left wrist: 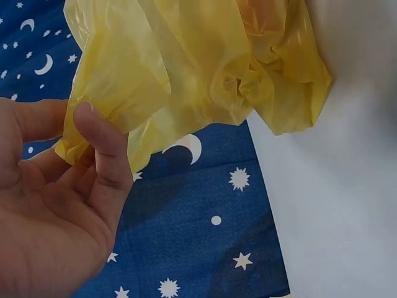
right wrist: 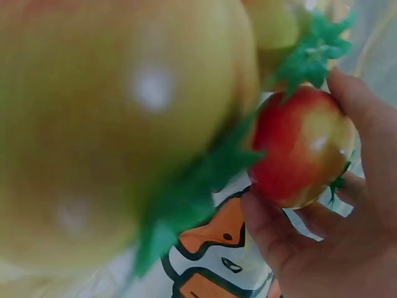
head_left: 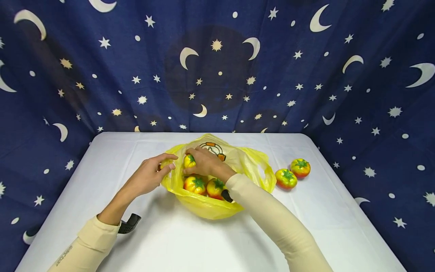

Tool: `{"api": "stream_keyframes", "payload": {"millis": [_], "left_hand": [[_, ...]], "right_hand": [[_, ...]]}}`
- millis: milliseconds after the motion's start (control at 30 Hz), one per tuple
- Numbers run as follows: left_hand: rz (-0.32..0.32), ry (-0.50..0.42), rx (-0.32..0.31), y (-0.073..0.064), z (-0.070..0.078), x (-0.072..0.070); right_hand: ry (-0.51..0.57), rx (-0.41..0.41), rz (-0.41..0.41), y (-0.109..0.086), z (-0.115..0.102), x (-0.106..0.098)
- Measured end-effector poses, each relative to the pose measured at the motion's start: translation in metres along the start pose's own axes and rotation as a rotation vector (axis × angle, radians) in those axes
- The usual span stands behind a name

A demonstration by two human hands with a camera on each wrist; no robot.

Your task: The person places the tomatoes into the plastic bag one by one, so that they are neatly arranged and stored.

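A yellow plastic bag (head_left: 212,210) lies with its mouth spread wide in the middle of the table. My left hand (head_left: 147,176) holds the bag's left edge between thumb and fingers, as the left wrist view shows on the yellow plastic (left wrist: 124,81). Reaching inside, my right hand (head_left: 208,163) grips a toy tomato (head_left: 189,161) with a green leafy top near the bag's left side. In the right wrist view, the fingers curl round this red-and-yellow tomato (right wrist: 301,149). Two more tomatoes, one left (head_left: 195,185) and one right (head_left: 215,188), sit in the bag's front part.
On the white table (head_left: 299,226), right of the bag, two more tomatoes, a nearer one (head_left: 286,179) and a farther one (head_left: 300,168), sit side by side. A dark blue curtain (head_left: 217,87) with moons and stars surrounds the table's back and sides.
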State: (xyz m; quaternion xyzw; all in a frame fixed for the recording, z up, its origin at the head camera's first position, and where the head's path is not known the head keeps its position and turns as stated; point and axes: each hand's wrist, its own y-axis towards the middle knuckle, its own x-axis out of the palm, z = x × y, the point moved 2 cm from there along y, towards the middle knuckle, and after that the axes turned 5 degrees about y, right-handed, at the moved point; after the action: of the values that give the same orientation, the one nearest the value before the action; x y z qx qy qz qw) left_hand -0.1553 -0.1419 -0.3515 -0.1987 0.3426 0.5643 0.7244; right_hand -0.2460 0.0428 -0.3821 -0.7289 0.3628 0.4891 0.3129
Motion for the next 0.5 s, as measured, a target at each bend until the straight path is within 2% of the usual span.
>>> {"api": "stream_keyframes", "payload": {"millis": [267,500], "left_hand": [[-0.002,-0.008,0.011,0.0,-0.001,0.001],[-0.012,0.005,0.017,0.001,-0.002,0.002]], "right_hand": [[-0.003,0.047,-0.029,0.002,-0.001,0.008],[-0.036,0.084,-0.088,0.003,-0.001,0.014]]}}
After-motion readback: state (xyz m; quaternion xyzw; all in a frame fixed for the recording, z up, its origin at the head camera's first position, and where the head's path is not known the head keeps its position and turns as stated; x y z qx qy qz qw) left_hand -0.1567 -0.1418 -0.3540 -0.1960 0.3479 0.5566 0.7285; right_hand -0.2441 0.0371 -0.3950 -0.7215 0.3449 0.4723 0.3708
